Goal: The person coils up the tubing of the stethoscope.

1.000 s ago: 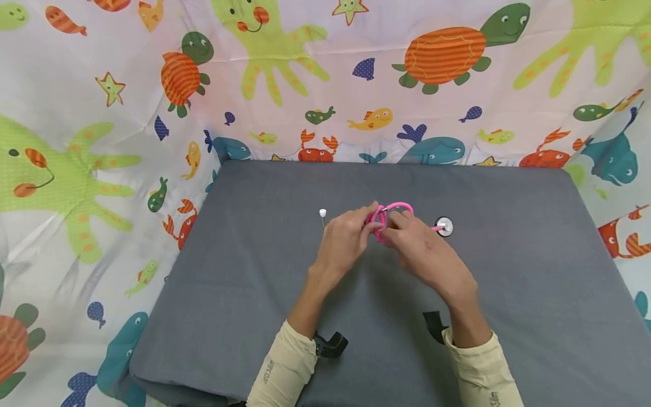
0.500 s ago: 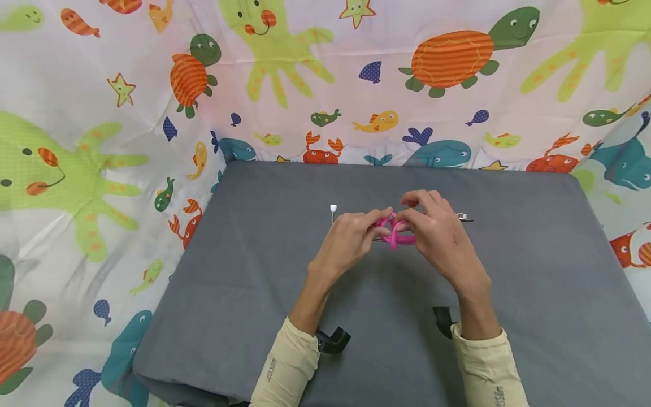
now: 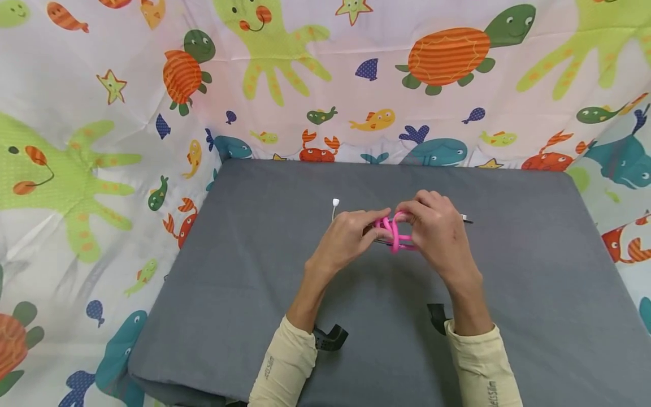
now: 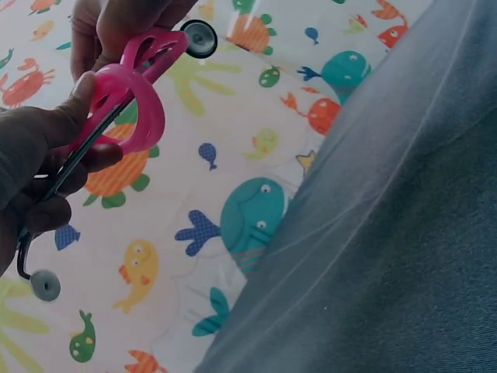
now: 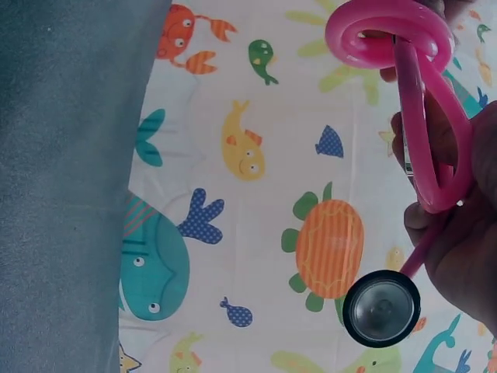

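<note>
A stethoscope with pink tubing point(image 3: 394, 240) is held up between both hands over the grey table. My left hand point(image 3: 343, 234) pinches the wound tubing and the metal ear tubes between thumb and fingers. One pale ear tip point(image 3: 335, 202) sticks out beyond that hand; the left wrist view shows it as a round grey tip point(image 4: 45, 286). My right hand point(image 3: 439, 237) grips a folded loop of the tubing point(image 5: 419, 132). Below this hand in the right wrist view hangs the round chest piece point(image 5: 381, 308), black-rimmed with a silvery face; the head view shows it edge-on.
The grey-covered table point(image 3: 244, 316) spreads beneath the hands. A white curtain point(image 3: 285, 124) printed with sea animals hangs behind it and along both sides. Black wrist straps point(image 3: 330, 338) stick out from the sleeves point(image 3: 285, 362).
My right hand has turned and risen slightly, its fingers now gripping the tubing from above. The chest piece has swung from face-on to edge-on. My left hand keeps its hold.
</note>
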A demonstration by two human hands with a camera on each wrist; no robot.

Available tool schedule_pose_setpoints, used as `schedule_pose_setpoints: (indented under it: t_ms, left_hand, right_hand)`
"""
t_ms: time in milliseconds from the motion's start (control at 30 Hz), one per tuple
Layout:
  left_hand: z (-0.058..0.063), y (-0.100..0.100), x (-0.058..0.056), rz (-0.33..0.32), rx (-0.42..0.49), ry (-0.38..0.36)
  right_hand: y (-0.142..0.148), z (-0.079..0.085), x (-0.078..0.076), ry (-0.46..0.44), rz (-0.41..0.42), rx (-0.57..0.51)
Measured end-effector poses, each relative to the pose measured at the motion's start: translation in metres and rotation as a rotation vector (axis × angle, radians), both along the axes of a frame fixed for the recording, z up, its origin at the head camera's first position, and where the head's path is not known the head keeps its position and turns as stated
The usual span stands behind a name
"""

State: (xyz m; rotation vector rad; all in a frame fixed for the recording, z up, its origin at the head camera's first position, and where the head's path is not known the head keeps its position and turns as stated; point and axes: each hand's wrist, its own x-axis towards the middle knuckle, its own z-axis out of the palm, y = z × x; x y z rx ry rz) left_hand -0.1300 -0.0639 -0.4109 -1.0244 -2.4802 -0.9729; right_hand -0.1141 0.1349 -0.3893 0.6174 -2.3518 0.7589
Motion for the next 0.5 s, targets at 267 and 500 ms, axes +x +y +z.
schedule_pose_setpoints:
  t_ms: [267, 500]
  left_hand:
    - [0.0, -0.0072, 0.001, -0.017, -0.135, 0.131]
    - [-0.0005, -0.008, -0.0013, -0.045, -0.201, 0.182]
  right_hand:
    - [-0.0043, -0.0054, 0.0007, -0.07, -0.039, -0.005]
    - [0.0005, -0.0028, -0.0031, -0.152, 0.012, -0.019]
